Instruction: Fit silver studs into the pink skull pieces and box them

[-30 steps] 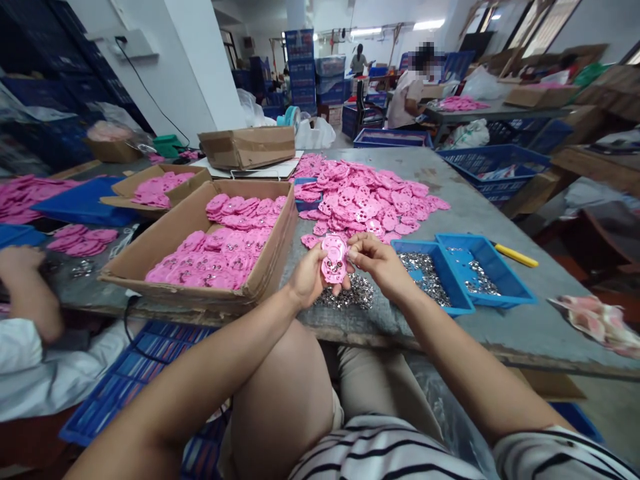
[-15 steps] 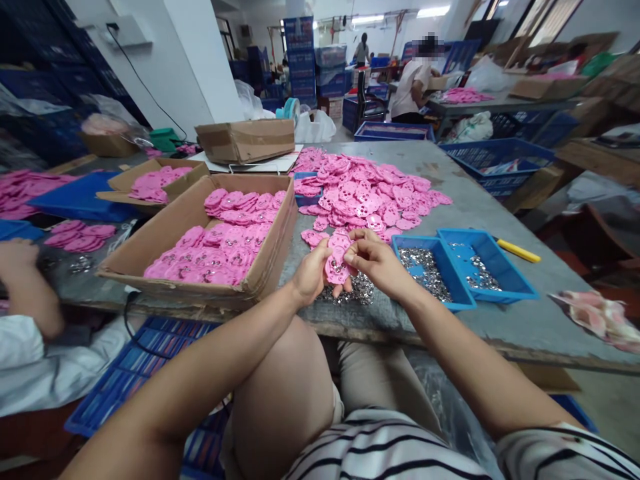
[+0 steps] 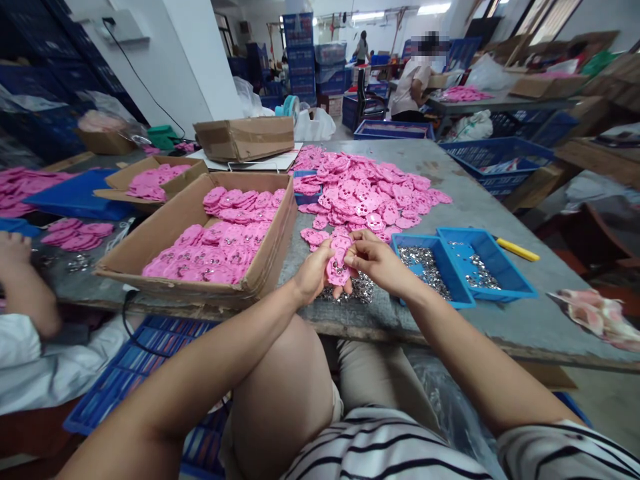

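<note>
Head view: both hands (image 3: 345, 263) clamped on pink piece (image 3: 339, 265), cardboard box (image 3: 210, 233) left, blue trays (image 3: 463, 267) right

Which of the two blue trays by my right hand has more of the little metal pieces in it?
The left blue tray, nearest your right hand: silver pieces cover most of its floor. The right tray holds only a thin scatter, with much blue floor bare.

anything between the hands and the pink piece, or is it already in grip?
Nothing in the way. The left hand holds the pink piece from its left side, and the right hand pinches its top edge. Both touch it directly, above the loose metal bits on the table.
</note>
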`<act>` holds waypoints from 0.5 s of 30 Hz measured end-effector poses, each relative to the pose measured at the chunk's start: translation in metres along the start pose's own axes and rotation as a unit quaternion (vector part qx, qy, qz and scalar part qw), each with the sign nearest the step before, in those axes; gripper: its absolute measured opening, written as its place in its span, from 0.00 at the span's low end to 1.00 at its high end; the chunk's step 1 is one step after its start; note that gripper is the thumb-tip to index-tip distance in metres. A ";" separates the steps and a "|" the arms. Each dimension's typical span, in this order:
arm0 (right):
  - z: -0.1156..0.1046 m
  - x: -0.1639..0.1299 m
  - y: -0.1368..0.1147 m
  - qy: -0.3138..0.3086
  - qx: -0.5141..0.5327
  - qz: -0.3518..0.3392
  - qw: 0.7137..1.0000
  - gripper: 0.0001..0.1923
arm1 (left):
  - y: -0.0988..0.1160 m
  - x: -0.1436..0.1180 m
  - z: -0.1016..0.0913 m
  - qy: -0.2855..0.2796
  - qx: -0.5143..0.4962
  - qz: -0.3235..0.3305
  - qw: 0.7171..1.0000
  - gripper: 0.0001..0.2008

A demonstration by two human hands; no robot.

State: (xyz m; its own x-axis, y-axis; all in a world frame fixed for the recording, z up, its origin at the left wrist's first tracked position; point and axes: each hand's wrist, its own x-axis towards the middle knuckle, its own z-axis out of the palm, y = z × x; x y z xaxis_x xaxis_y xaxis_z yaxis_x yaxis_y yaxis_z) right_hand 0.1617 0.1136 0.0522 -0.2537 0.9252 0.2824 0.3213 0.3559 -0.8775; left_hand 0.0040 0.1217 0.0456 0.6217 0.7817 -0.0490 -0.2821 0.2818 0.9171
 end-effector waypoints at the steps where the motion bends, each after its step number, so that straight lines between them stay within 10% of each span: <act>1: 0.000 0.000 0.000 -0.001 0.004 0.002 1.000 0.16 | 0.000 0.000 0.000 0.000 -0.001 0.000 1.000 0.23; 15: 0.002 -0.005 0.001 0.033 0.001 0.032 0.999 0.16 | 0.002 -0.003 0.001 0.007 0.028 -0.023 0.999 0.29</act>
State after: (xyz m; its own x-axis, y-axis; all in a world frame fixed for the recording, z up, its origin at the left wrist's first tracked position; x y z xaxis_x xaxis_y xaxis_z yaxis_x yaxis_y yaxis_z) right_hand 0.1612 0.1091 0.0494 -0.1728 0.9526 0.2503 0.3326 0.2956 -0.8955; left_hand 0.0024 0.1194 0.0477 0.6220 0.7770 -0.0964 -0.2117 0.2855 0.9347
